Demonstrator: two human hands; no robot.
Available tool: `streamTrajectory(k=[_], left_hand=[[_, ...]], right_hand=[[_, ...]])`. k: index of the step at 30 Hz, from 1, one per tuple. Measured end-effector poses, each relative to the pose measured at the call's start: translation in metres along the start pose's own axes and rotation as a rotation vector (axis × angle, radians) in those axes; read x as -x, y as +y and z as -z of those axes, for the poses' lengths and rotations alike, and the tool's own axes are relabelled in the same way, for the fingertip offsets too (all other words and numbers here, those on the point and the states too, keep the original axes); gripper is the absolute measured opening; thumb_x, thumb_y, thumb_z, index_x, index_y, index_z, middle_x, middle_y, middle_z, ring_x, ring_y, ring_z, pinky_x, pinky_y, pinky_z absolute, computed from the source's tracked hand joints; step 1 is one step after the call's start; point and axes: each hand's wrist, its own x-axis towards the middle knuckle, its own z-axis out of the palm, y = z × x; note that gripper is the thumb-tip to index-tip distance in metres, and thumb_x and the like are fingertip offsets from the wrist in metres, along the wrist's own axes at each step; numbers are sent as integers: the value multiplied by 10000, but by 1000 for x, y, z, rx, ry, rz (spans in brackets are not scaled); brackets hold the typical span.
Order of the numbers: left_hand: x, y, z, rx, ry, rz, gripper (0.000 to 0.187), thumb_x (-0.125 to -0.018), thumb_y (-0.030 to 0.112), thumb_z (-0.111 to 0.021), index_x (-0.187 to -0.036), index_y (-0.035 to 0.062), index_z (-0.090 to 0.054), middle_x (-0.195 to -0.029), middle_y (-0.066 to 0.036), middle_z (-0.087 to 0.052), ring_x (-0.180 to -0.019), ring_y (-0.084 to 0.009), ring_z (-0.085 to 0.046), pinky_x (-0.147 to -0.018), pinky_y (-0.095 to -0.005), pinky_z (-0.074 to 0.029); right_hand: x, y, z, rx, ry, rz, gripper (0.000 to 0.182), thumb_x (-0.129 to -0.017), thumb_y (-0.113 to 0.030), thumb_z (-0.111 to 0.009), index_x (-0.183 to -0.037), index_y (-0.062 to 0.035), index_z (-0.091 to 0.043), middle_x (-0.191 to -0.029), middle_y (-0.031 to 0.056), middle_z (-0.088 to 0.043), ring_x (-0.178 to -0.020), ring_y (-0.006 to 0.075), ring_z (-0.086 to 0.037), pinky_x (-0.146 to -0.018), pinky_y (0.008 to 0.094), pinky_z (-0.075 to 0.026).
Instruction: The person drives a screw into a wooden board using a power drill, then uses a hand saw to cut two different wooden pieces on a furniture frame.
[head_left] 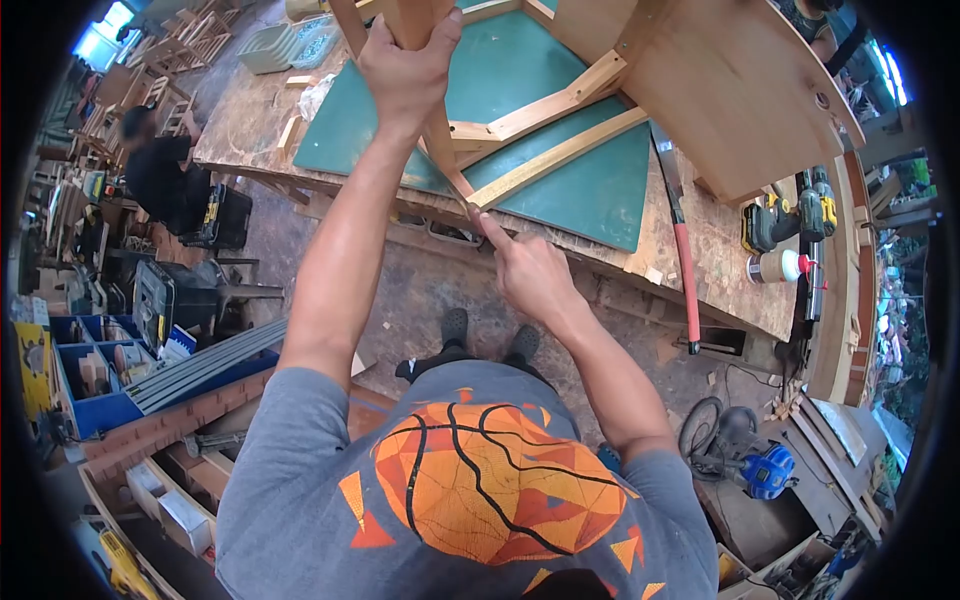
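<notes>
A wooden furniture frame (560, 110) with a broad flat panel (735, 90) rests tilted on a green board (590, 185) atop the workbench. My left hand (408, 75) is closed around one of its wooden legs (440, 145), high up near the top of the view. Lower down, my right hand (538, 275) has its index finger stretched out. That fingertip touches the narrow lower end of the same leg, at the board's near edge. The other right fingers are curled and partly hidden; no object shows in them.
A long tool with a red handle (686, 270) lies on the workbench (740, 270). Cordless drills (770, 220) and a white bottle with a red cap (778, 266) stand right. Plastic baskets (275, 48) sit far left. Another person (160, 165) works beyond. A blue sander (765, 470) is at lower right.
</notes>
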Motion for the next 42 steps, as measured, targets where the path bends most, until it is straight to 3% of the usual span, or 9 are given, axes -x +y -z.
streamTrajectory(k=[5,12,14,17,23,28,30,33,42], left_hand=[[-1,2,4,-47,-43,-1,333,-924,309,-844,-944,16,-689,-743,3,-656,-616,-77,-620,-566,-251,-519],[-4,0,0,18,-4,-9,319,-928,299,-843,-932,22,-684,-749,5,-656,-618,-72,-615,-566,-243,-507],[-1,-7,6,20,-46,-27,327,-930,308,-847,-944,24,-685,-747,8,-655,-625,-69,-617,-571,-239,-506],[2,0,2,21,-15,20,342,-930,320,-851,-948,24,-679,-742,15,-649,-626,-66,-614,-575,-238,-505],[-1,-1,3,-28,-20,37,316,-938,304,-838,-945,30,-680,-731,20,-636,-623,-64,-605,-570,-244,-498],[2,1,2,-12,-9,18,305,-942,294,-828,-936,30,-676,-727,17,-633,-615,-65,-600,-565,-246,-491],[-1,1,3,-17,-25,10,304,-943,291,-826,-931,29,-673,-727,16,-633,-614,-65,-599,-565,-246,-490],[1,1,1,-22,-5,20,309,-942,296,-828,-933,28,-673,-729,15,-635,-611,-69,-601,-565,-246,-490],[0,-3,1,-16,-2,27,316,-938,303,-827,-945,23,-682,-753,11,-652,-619,-71,-608,-579,-250,-514]], right_hand=[[46,14,6,-23,30,33,792,-907,-40,-587,-1640,-289,-420,-934,256,-703,-822,456,-728,-727,570,-592],[6,12,-21,-45,108,56,801,-914,-45,-583,-1653,-287,-391,-918,242,-687,-789,453,-720,-694,560,-598],[40,19,-17,-56,50,33,790,-920,-43,-581,-1652,-274,-395,-904,240,-683,-766,452,-717,-697,560,-600],[62,26,-17,-97,64,48,746,-936,-70,-607,-1635,-265,-433,-890,234,-678,-755,447,-716,-694,567,-597],[18,18,-34,-34,185,61,722,-927,-66,-666,-1606,-233,-486,-801,178,-642,-696,398,-680,-633,537,-564],[62,35,-39,-94,169,77,728,-914,-66,-680,-1599,-226,-493,-800,166,-624,-690,393,-665,-636,533,-562],[42,31,-46,-76,279,142,733,-911,-68,-683,-1600,-230,-493,-797,158,-621,-683,386,-661,-629,524,-559],[16,28,-52,-71,222,81,771,-905,-83,-652,-1626,-278,-459,-898,180,-662,-730,412,-707,-664,544,-587],[68,32,-46,-116,232,115,672,-908,-57,-673,-1550,-223,-566,-834,145,-645,-678,370,-672,-603,498,-555]])
